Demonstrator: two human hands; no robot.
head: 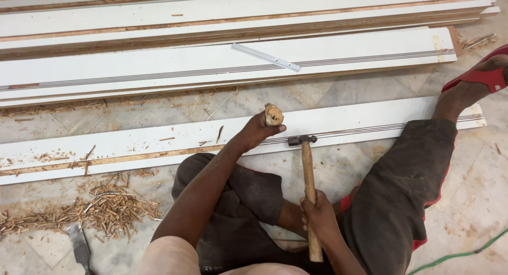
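My left hand (260, 129) grips a tool with a worn wooden handle top (273, 115), held upright against the grooved edge of a long white board (159, 140) lying on the floor. My right hand (319, 214) holds a hammer by its wooden handle (308, 179). The metal hammer head (302, 140) rests low, just right of my left hand and over the board's edge. I sit on the floor with my legs in dark trousers on either side.
More white grooved boards (222, 66) are stacked behind, with a thin metal strip (265, 57) lying on one. Wood shavings (106, 209) pile at the left beside a flat metal blade (79, 246). A red sandal (484, 74) is at the right; a green cord (465, 253) runs bottom right.
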